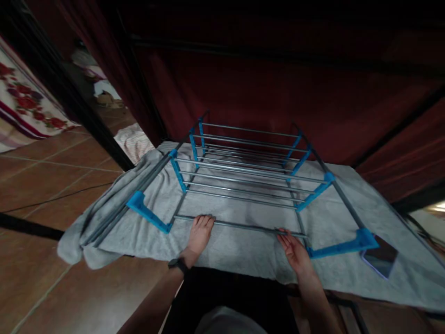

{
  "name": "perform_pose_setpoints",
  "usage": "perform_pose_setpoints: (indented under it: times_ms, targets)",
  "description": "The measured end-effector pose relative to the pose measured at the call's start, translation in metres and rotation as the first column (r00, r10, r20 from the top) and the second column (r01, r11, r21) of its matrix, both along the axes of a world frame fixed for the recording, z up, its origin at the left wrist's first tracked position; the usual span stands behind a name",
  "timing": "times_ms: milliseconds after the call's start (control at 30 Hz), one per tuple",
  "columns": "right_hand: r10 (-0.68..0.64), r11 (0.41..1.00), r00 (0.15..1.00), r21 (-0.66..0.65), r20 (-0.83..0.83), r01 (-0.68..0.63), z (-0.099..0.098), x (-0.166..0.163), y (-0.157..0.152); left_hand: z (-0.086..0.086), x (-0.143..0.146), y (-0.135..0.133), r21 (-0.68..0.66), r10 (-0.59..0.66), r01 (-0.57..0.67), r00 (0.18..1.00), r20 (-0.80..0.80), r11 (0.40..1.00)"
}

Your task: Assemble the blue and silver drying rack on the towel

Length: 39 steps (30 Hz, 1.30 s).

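A rack of grey metal tubes and blue plastic brackets (148,211) lies on a bed covered with a grey blanket (239,260). Along its near side runs a thin metal rod (243,226) between two lower tubes. My left hand (201,232), palm down, has its fingers curled over this rod near its left end. Palm up, my right hand (294,250) has its fingers bent against the rod near the right end, beside the right front blue bracket (342,246). Several more rods (239,178) span the brackets farther back.
A phone (380,257) lies on the blanket, partly behind the right front bracket. Dark bed-frame posts (79,106) and red curtains (243,88) surround the bed. To the left are a tiled floor (52,171), a cable and a flowered cloth (28,99).
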State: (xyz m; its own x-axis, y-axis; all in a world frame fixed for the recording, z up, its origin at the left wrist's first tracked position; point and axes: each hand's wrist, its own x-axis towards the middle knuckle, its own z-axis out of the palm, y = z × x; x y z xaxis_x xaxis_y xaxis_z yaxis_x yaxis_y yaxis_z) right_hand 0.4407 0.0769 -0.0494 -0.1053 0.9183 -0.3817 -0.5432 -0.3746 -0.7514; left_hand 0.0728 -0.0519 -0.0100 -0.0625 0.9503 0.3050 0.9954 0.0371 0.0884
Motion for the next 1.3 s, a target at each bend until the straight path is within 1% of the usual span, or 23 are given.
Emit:
perform_pose_setpoints:
  times_ms: [200, 433, 600, 733, 833, 1000, 1133, 1300]
  targets:
    - [-0.007, 1.000, 1.000, -0.008, 0.022, 0.007, 0.000, 0.001, -0.001, -0.003, 0.001, 0.000, 0.010, 0.007, -0.007, 1.000, 0.022, 1.000]
    - [0.047, 0.999, 0.999, 0.000, 0.002, -0.047, 0.006, 0.004, -0.002, -0.004, 0.003, 0.001, 0.035, 0.024, -0.025, 0.999, 0.044, 0.999]
    - [0.093, 0.996, 0.996, -0.016, -0.001, -0.093, 0.005, 0.007, 0.000, -0.005, 0.002, 0.000, 0.062, 0.031, -0.034, 0.998, 0.048, 0.998]
    - [0.058, 0.998, 0.998, -0.018, -0.031, -0.059, 0.006, 0.002, 0.001, -0.003, 0.001, 0.001, 0.093, 0.016, -0.020, 0.999, 0.046, 0.995]
    - [0.029, 0.999, 0.998, -0.033, -0.052, -0.031, 0.012, -0.004, -0.001, -0.004, -0.002, 0.002, 0.121, -0.013, 0.007, 0.999, 0.049, 0.993]
    - [-0.028, 0.999, 0.995, -0.027, -0.095, 0.025, 0.023, -0.015, -0.001, -0.012, -0.014, 0.006, 0.171, -0.035, 0.039, 0.999, -0.024, 0.984]
    - [-0.049, 0.999, 0.995, -0.027, -0.092, 0.047, 0.023, -0.020, 0.001, -0.019, -0.023, 0.010, 0.228, -0.112, 0.121, 0.992, -0.053, 0.966]
    - [-0.063, 0.998, 0.995, 0.002, -0.074, 0.063, 0.021, -0.022, 0.002, -0.020, -0.025, 0.011, 0.263, -0.130, 0.144, 0.989, -0.067, 0.954]
